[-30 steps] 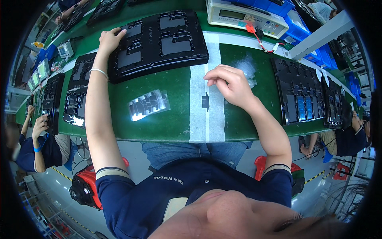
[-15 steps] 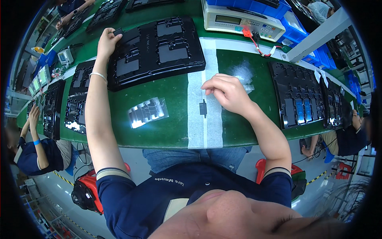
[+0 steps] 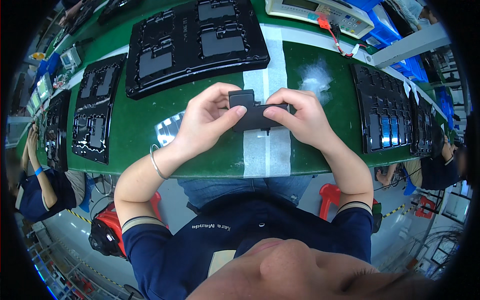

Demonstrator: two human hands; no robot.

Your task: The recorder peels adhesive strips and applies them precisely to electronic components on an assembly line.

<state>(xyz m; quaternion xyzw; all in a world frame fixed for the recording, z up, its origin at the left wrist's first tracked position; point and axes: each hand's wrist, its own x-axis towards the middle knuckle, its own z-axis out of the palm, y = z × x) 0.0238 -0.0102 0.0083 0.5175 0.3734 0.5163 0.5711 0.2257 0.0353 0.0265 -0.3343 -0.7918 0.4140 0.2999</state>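
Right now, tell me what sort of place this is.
Probably an electronics assembly workshop: black plastic trays with shaped pockets lie along a long green workbench, with a cream, box-shaped electronic instrument behind and a navy-shirted co-worker at the left.

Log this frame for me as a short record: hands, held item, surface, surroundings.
Left hand: grips one end of the dark part, thumb on top
Right hand: grips the other end, thumb on top
Held item: dark part, stepped outline, raised above the bench
Surface: green bench with a white strip below the part
Beside left hand: clear film, partly hidden
Beyond hands: large black tray, to the left; pale instrument with a red clip, to the right
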